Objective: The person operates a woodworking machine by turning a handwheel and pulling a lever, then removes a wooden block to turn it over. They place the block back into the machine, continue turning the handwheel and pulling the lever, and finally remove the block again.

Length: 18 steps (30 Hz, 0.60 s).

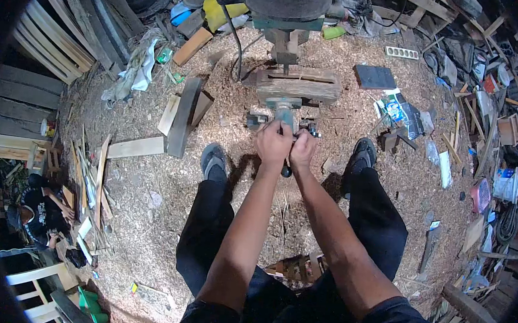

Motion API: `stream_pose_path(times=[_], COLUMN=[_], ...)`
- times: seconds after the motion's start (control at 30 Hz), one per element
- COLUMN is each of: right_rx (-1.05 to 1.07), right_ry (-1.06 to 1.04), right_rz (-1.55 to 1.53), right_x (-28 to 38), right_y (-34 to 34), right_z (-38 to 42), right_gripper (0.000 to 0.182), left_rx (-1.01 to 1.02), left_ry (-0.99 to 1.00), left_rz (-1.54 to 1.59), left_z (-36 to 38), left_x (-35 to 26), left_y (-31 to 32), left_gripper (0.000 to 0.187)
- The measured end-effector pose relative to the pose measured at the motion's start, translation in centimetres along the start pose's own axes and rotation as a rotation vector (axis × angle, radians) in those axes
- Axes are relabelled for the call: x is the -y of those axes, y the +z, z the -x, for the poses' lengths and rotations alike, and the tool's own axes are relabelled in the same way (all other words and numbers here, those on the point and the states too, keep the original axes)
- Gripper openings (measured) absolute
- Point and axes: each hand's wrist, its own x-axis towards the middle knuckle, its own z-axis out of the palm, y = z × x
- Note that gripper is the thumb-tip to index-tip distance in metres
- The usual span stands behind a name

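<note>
A: State of the left hand (273, 141)?
B: Fingers curled closed around the handle (286, 171), in front of the vise (284, 113). The precise grip is partly hidden.
A: And the right hand (303, 149)?
B: Directly beside the left, near the thumb side; fingers likewise drawn in on the handle. Its black knob shows below both hands.
A: Position of the block (298, 90)?
B: Crosswise at the far end of the vise, beneath the machine (288, 7). A long slot runs along its upper face. Whether the vise clamps it, I cannot tell.
A: The bit (286, 68)?
B: It points down over the block, left of the slot's middle. Contact cannot be confirmed from this angle.
A: Surroundings?
B: Shavings cover the floor (147, 219). A grey plank (184, 117) lies to the left, touching a pale board (137, 147). A dark slab (375, 77) lies to the right of the block, with a white strip (402, 52) beyond it.
A: Feet?
B: Sandals (214, 161) on both, one either side of the vise.
A: Others present?
B: One person (40, 213), low at the far left, well apart from the machine.
</note>
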Motion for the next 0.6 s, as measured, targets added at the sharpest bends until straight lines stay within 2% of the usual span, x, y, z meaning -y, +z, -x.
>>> stream_pose_path(times=[0.07, 0.1, 0.17, 0.2, 0.23, 0.27, 0.3, 0.37, 0.4, 0.5, 0.6], right_rx=[0.040, 0.062, 0.081, 0.070, 0.057, 0.120, 0.129, 0.152, 0.183, 0.121, 0.092], right_ry=[0.084, 0.126, 0.037, -0.039, -0.124, 0.017, 0.055, 0.139, 0.093, -0.068, -0.188], right_rz=[-0.078, -0.116, 0.018, 0.086, 0.154, 0.121, 0.088, 0.029, 0.121, 0.219, 0.257], right_x=[-1.1, -2.1, -3.0, -3.0, -3.1, -4.0, -2.4, 2.4, 2.6, 3.2, 3.3], right_y=[0.1, 0.1, -0.3, -0.4, -0.4, -0.4, -0.7, -1.4, -1.4, -1.3, -0.7], right_z=[-0.1, 0.0, 0.6, 0.6, 0.1, 0.0, -0.3, -0.5, -0.5, -0.3, -0.1], right_gripper=[0.036, 0.036, 0.034, 0.033, 0.032, 0.035, 0.033, 0.029, 0.032, 0.032, 0.031], left_rx=[0.088, 0.137, 0.234, 0.126, 0.155, 0.219, 0.284, 0.146, 0.082, 0.058, -0.016], left_ry=[-0.021, -0.151, -0.416, -0.546, -0.561, -0.543, -0.521, -0.520, -0.530, -0.653, -0.593], left_rz=[-0.034, 0.191, 0.643, 1.033, 1.031, 0.932, 0.831, 0.817, 0.802, 0.767, 1.052], left_z=[-0.3, -0.5, -1.2, -1.8, -2.2, -1.5, -1.0, -0.8, -0.2, -0.4, -0.3], left_x=[-1.5, -0.5, 2.4, 2.1, 3.9, 5.4, 6.2, 5.0, 4.8, 5.0, 6.6], left_y=[-0.9, -0.8, -0.7, -1.3, -0.5, 0.4, 1.0, 0.7, 0.8, 1.3, 2.7], left_gripper=[0.028, 0.029, 0.030, 0.030, 0.036, 0.036, 0.036, 0.035, 0.035, 0.035, 0.037])
